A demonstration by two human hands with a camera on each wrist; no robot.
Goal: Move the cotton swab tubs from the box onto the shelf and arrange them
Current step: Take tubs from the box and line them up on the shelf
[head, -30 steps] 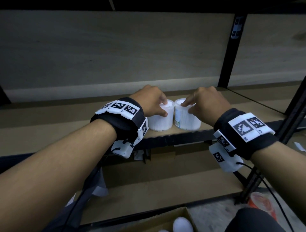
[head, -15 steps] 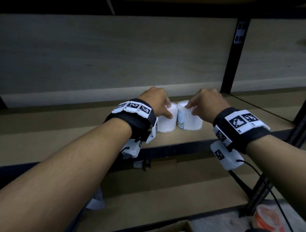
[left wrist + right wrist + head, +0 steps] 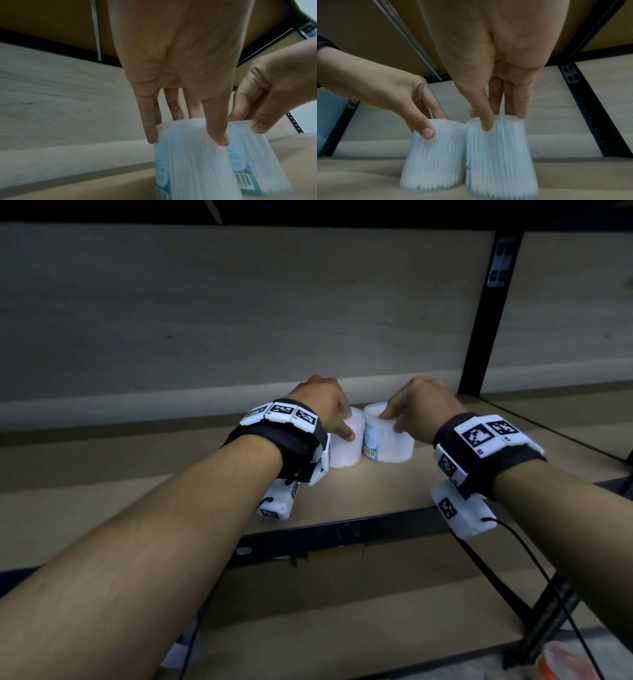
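Observation:
Two clear cotton swab tubs stand upright and touching on the shelf board (image 3: pixel 359 494). My left hand (image 3: pixel 325 405) comes down from above and pinches the rim of the left tub (image 3: pixel 346 453) between thumb and fingers. In the left wrist view the left hand (image 3: pixel 186 135) has its fingertips down the left tub's (image 3: pixel 188 165) side. My right hand (image 3: pixel 424 409) grips the top of the right tub (image 3: pixel 388 445), which has a blue label. The right wrist view shows the right hand (image 3: pixel 502 120) pinching the right tub (image 3: pixel 500 155), with the left tub (image 3: pixel 435 155) beside it.
A black upright post (image 3: pixel 479 337) stands just right of the tubs. The shelf has a wooden back panel (image 3: pixel 239 320) and a black front rail (image 3: pixel 342 532). A lower shelf (image 3: pixel 342 628) lies beneath. An orange-red object (image 3: pixel 561 662) sits at the bottom right.
Both hands have moved the two tubs from the shelf's front edge farther back. The view has tilted up, and the box has left the bottom of the frame.

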